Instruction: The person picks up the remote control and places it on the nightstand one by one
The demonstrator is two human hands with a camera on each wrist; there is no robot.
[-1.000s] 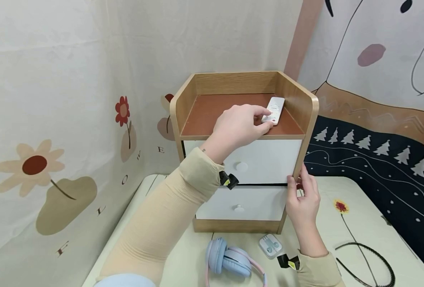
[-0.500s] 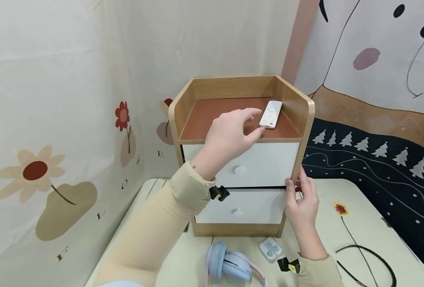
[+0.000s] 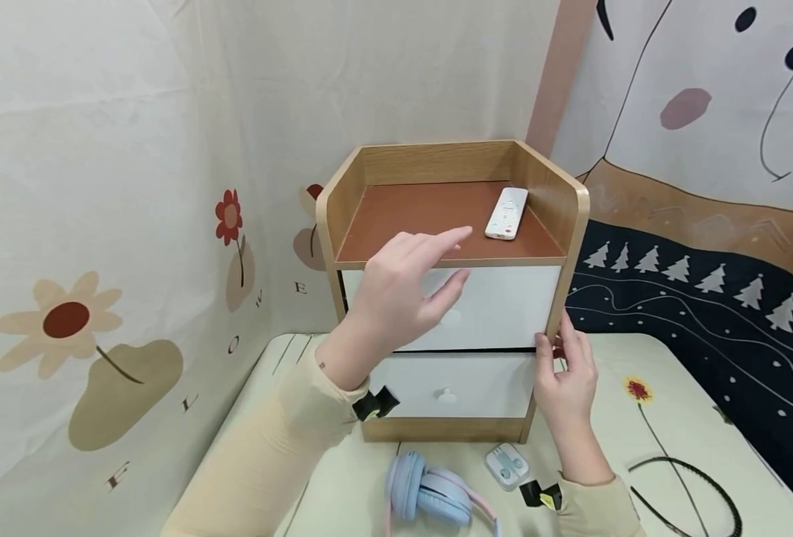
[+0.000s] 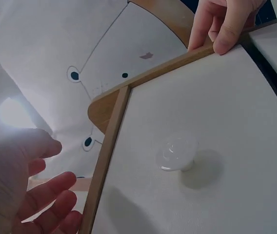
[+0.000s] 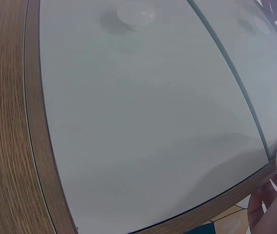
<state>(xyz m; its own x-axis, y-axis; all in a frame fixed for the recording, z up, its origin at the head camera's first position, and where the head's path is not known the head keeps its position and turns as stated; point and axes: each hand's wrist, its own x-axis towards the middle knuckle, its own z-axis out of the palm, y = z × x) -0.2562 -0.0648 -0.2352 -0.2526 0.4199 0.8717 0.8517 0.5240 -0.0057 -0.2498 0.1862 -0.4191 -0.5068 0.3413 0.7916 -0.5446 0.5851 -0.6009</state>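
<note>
A small wooden cabinet [image 3: 436,153] with two white drawers stands on the mat. On its brown top, near the right side, lies a white remote control [image 3: 506,214]. My left hand [image 3: 396,291] is in front of the upper drawer [image 3: 510,298], fingers straight, thumb apart, holding nothing. It partly covers the upper knob, which shows whole in the left wrist view [image 4: 177,152]. My right hand [image 3: 566,380] grips the cabinet's right edge, thumb on the front and fingers along the side. Both drawers, including the lower drawer [image 3: 490,380], are closed.
Blue headphones [image 3: 443,498] lie on the mat before the cabinet, beside a clear square case with earphones [image 3: 506,466]. A dark, thin hoop [image 3: 721,496] lies at the front right. Printed cloth walls [image 3: 134,186] stand behind and to the left.
My left hand has let go of the remote control and drawn back down and left, off the cabinet top. The right hand keeps its grip on the cabinet edge.
</note>
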